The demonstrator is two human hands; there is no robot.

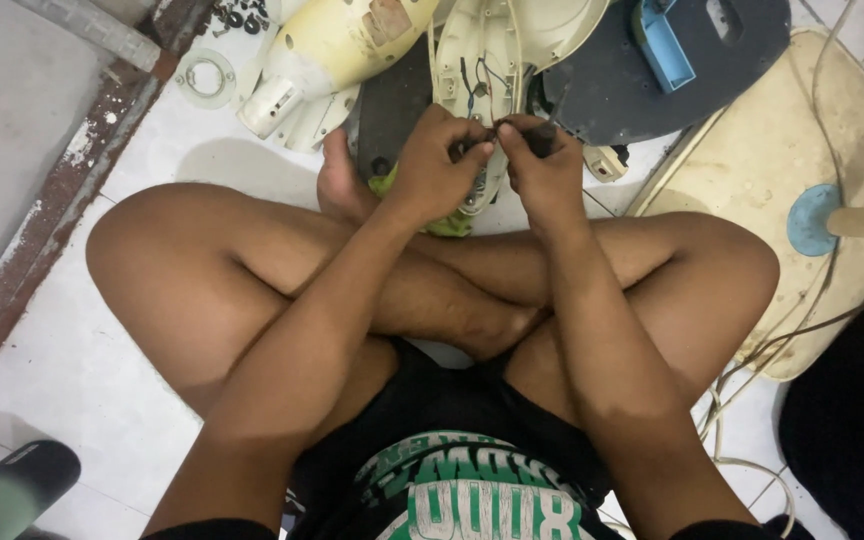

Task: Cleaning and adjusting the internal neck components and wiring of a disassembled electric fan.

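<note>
Fingertips of the left hand (pixel 434 165) and right hand (pixel 544 165) pinch thin wires (pixel 492 128) above the cream casing (pixel 497 45) lying open on the tiled floor (pixel 102 340), so steady, close pinches near the wire ends seem wisest.

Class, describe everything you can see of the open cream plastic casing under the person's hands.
The cream plastic casing lies open on the floor, hollow side up, showing thin wires inside. It looks like worn, yellowed hard plastic. Its near end is hidden by the left hand and right hand, which meet over it, pinching something small.
</note>
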